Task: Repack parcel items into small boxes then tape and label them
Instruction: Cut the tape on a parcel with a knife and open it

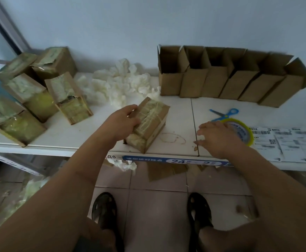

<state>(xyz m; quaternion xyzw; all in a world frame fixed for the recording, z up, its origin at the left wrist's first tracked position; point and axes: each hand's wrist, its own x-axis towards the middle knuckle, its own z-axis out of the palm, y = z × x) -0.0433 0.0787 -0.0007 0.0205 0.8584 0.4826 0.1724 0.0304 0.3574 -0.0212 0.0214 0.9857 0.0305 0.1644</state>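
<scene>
While a stack of taped parcels (21,99) and loose white padding (119,82) sit at the left of the white table (177,110), the left hand (123,120) grips one small box (150,124) by its near-left side, at the table's front edge. Right of it the right hand (219,137) lies with fingers spread over the yellow tape roll (239,130); firm hold unclear. Step appears to be taping; next: lift roll, free its end, bridge the box seam; labels (284,142) wait far right.

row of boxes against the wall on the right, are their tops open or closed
Open. The row of boxes stands upright along the wall with top flaps raised, and dark interiors show behind the flaps. Whether anything lies inside cannot be told.
</scene>
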